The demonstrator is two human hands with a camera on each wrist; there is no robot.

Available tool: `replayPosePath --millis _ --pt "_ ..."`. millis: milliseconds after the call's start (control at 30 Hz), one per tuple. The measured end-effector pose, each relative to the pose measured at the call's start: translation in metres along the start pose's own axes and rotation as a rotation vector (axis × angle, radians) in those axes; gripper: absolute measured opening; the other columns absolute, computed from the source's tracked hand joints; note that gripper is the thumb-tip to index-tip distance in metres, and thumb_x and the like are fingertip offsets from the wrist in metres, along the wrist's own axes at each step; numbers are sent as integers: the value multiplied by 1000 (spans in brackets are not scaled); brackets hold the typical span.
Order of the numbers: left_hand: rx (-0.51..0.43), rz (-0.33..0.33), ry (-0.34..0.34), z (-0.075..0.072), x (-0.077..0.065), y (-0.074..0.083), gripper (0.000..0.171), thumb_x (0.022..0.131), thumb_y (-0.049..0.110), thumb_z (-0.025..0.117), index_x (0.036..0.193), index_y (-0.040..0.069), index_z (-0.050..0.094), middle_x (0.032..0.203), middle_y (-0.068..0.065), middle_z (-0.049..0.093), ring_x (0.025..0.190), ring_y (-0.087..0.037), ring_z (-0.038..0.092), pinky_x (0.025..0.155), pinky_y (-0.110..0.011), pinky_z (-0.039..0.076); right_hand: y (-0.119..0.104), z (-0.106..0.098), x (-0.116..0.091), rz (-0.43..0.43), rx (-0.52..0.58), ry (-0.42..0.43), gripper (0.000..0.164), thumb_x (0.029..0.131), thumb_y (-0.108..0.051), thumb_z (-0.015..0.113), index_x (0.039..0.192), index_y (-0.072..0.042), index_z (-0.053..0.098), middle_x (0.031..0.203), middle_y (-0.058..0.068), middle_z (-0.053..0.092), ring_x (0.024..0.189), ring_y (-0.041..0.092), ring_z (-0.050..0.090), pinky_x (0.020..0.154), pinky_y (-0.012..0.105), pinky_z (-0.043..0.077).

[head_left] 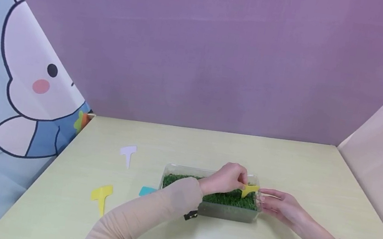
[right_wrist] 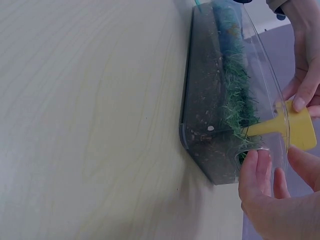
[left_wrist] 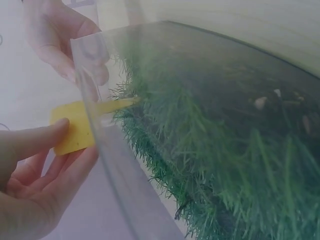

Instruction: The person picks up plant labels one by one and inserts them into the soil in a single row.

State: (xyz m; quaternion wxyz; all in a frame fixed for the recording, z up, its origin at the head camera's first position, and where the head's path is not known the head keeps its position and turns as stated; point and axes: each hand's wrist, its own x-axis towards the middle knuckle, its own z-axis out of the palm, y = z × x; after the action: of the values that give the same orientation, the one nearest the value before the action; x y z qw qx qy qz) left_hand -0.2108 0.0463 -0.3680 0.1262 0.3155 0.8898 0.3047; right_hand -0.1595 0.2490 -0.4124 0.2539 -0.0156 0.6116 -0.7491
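Observation:
In the head view my left hand [head_left: 224, 179] reaches over a clear plastic planter box [head_left: 227, 213] holding green grass [head_left: 229, 200]. Between thumb and fingers it pinches the broad head of a yellow T-shaped plant label [left_wrist: 75, 127]. The label's narrow stem points down, its tip among the grass blades near the box's right end. At that end, my right hand [head_left: 284, 208] has its fingers extended against the outer wall, as the right wrist view shows, with the thumb [right_wrist: 302, 162] by the rim and the label's edge. Dark soil with pale bits shows through the side wall.
Left of the box, a second yellow label [head_left: 102, 197] and a pale lilac label [head_left: 128, 154] lie on the light wood table [head_left: 51, 214]. A blue label [head_left: 147, 191] is partly covered by my left sleeve. A purple curtain [head_left: 223, 58] stands behind the table.

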Motion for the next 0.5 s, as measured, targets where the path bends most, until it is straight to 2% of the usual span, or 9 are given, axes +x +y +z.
replayPosePath --millis 300,500 --pt "-3 -6 -7 -3 -3 2 4 78 7 66 80 10 64 74 6 61 64 -1 52 60 -12 42 0 1 1 -6 27 1 20 86 -4 54 106 -5 56 93 1 66 86 14 62 79 26 49" --pt "2 -19 -33 -7 -4 3 7 79 11 66 85 11 64 75 6 60 66 -2 52 59 -13 42 -1 2 0 4 20 10 21 86 -4 55 106 -6 57 93 1 66 85 13 62 78 26 49"
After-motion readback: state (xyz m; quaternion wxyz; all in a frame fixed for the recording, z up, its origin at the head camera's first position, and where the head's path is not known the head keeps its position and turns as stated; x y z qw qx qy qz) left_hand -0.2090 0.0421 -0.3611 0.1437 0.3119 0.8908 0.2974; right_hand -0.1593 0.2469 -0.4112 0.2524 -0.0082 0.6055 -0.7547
